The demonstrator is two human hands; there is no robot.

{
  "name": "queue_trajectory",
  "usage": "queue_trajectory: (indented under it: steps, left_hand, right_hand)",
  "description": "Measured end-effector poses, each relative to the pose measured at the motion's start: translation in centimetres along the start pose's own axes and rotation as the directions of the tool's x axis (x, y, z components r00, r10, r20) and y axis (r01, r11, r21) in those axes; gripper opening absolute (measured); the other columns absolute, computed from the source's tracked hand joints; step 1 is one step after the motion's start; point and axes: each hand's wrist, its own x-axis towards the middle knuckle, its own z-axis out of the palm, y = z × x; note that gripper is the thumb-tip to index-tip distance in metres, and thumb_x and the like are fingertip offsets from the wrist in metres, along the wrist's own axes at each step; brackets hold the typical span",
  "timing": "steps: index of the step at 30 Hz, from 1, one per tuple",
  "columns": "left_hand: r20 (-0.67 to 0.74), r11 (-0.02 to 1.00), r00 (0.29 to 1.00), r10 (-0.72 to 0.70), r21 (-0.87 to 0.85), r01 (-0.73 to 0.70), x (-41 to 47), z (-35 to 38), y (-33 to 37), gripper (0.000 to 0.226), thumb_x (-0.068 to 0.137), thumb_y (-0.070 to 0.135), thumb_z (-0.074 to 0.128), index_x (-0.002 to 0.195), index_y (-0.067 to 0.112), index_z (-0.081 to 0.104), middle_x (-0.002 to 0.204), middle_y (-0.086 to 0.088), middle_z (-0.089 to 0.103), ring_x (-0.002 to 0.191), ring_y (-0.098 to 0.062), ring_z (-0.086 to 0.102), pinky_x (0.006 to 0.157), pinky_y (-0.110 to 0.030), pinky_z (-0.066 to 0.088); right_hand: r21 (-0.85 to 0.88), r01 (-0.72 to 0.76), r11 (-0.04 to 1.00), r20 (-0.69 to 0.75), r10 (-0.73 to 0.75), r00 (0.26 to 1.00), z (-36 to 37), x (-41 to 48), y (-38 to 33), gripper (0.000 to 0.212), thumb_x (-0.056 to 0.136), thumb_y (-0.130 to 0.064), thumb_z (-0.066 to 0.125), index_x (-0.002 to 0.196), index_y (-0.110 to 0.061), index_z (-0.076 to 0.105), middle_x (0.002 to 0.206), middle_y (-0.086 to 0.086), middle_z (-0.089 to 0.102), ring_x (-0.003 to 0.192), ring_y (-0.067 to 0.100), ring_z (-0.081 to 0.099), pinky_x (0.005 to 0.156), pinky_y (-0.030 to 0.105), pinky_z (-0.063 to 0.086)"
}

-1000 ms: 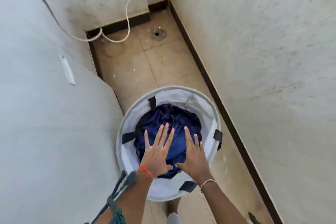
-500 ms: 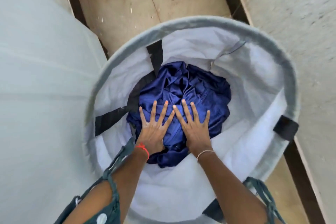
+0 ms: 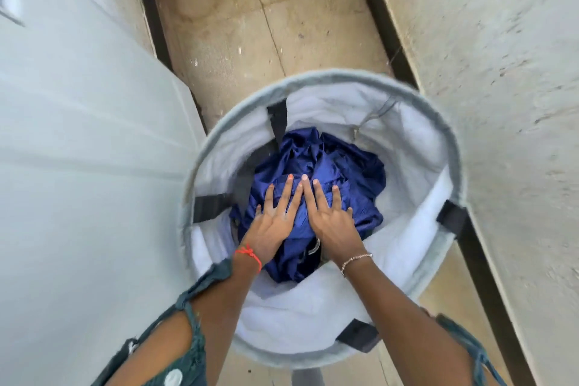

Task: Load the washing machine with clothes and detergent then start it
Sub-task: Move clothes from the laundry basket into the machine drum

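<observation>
Hands, left hand (image 3: 273, 226) and right hand (image 3: 332, 224), now lie closer together, fingers spread flat on the crumpled dark-blue cloth (image 3: 341, 172) in the round white fabric laundry basket (image 3: 416, 147) at frame centre, nothing gripped yet, so loading hasn't begun.

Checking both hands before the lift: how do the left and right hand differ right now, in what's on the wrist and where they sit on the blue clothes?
The left hand has a red thread at the wrist; the right hand has a thin beaded bracelet. The left hand lies on the left side of the blue clothes, the right hand nearer their middle. Both are flat, fingers spread, fingertips nearly meeting, inside the laundry basket, gripping nothing yet.
</observation>
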Motion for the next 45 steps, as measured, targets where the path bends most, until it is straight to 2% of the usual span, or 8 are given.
queue_trajectory:
  steps: [5, 11, 14, 19, 24, 36, 41, 45]
  left_hand:
    - [-0.147, 0.993, 0.983, -0.107, -0.069, 0.098, -4.3, -11.7, 2.1, 0.080, 0.067, -0.017, -0.019, 0.139, 0.013, -0.037, 0.158, -0.012, -0.014, 0.144, -0.039, 0.012, 0.103, -0.052, 0.040]
    - [-0.554, 0.997, 0.831, -0.059, 0.009, 0.076, -14.0, -31.8, 4.0, 0.079, 0.060, 0.005, 0.054, 0.137, 0.008, 0.038, 0.132, -0.008, 0.059, 0.100, -0.040, 0.066, 0.053, -0.036, 0.059]
    - [-0.666, 0.993, 0.745, -0.021, 0.074, 0.095, -19.4, -40.2, 3.9, 0.076, 0.068, 0.009, 0.063, 0.137, 0.011, 0.032, 0.134, -0.005, 0.057, 0.100, -0.037, 0.066, 0.056, -0.034, 0.059]
    - [-0.820, 0.984, 0.572, 0.005, 0.105, 0.143, -30.0, -52.5, 2.7, 0.070, 0.068, -0.002, 0.045, 0.137, 0.010, 0.046, 0.137, -0.006, 0.054, 0.097, -0.032, 0.067, 0.044, -0.026, 0.054]
    - [-0.914, 0.982, 0.406, 0.009, 0.085, 0.170, -42.4, -60.3, -0.7, 0.094, 0.061, -0.015, 0.054, 0.147, 0.009, 0.027, 0.149, -0.009, 0.039, 0.113, -0.037, 0.056, 0.056, -0.038, 0.058]
    - [-0.983, 0.887, 0.175, 0.047, 0.122, 0.446, -67.5, -70.6, -14.9, 0.092, 0.070, -0.013, 0.051, 0.150, 0.015, 0.016, 0.153, -0.011, 0.031, 0.114, -0.045, 0.052, 0.083, -0.055, 0.049]
    - [-0.984, 0.809, 0.175, 0.045, 0.139, 0.571, -74.5, -70.8, -20.1, 0.072, 0.081, 0.017, 0.049, 0.148, 0.013, 0.025, 0.138, -0.021, 0.047, 0.100, -0.050, 0.056, 0.074, -0.055, 0.048]
    - [-0.976, 0.831, 0.201, -0.086, 0.041, 0.554, -72.2, -66.0, -23.8, 0.084, 0.074, -0.008, 0.055, 0.149, 0.015, 0.024, 0.144, -0.012, 0.044, 0.102, -0.044, 0.055, 0.071, -0.053, 0.050]
  right_hand:
    - [0.106, -0.012, 0.994, -0.212, 0.034, 0.977, -12.5, -3.4, 0.7, 0.125, 0.056, 0.007, 0.076, 0.147, -0.009, -0.008, 0.136, 0.008, 0.054, 0.111, 0.042, 0.059, 0.047, 0.040, 0.057]
    - [0.107, 0.067, 0.992, -0.409, -0.017, 0.912, -29.3, -9.7, -0.6, 0.095, 0.074, 0.019, 0.027, 0.144, -0.018, -0.025, 0.154, 0.008, 0.026, 0.134, 0.042, 0.034, 0.076, 0.044, 0.058]
    - [0.139, 0.072, 0.988, -0.581, 0.022, 0.814, -39.1, -12.9, -2.6, 0.123, 0.056, 0.020, 0.063, 0.148, -0.014, -0.012, 0.141, 0.012, 0.047, 0.117, 0.039, 0.056, 0.056, 0.033, 0.059]
    - [0.079, 0.182, 0.980, -0.835, -0.035, 0.548, -54.7, -19.0, -7.7, 0.111, 0.054, 0.024, 0.055, 0.148, -0.011, 0.007, 0.131, 0.016, 0.056, 0.090, 0.038, 0.067, 0.050, 0.031, 0.054]
    - [-0.009, 0.343, 0.939, -0.951, -0.114, 0.286, -65.7, -24.8, -15.7, 0.085, 0.061, 0.012, 0.044, 0.142, -0.002, 0.022, 0.086, 0.019, 0.067, 0.065, 0.037, 0.063, 0.055, 0.028, 0.034]
    - [-0.100, 0.755, 0.648, -0.991, -0.129, -0.021, -81.6, -27.0, -39.0, 0.078, 0.070, 0.010, 0.042, 0.145, 0.000, 0.022, 0.074, 0.016, 0.065, 0.055, 0.031, 0.049, 0.057, 0.043, 0.045]
    - [-0.067, 0.892, 0.447, -0.998, -0.039, -0.056, -83.5, -25.9, -47.9, 0.070, 0.071, 0.011, 0.047, 0.139, 0.009, 0.030, 0.055, 0.006, 0.055, 0.049, 0.023, 0.044, 0.049, 0.035, 0.040]
    - [0.111, 0.942, 0.317, -0.992, -0.025, 0.125, -78.4, -22.9, -50.4, 0.068, 0.082, 0.005, 0.049, 0.144, 0.002, 0.023, 0.048, -0.018, 0.038, 0.042, -0.001, 0.039, 0.047, 0.011, 0.027]
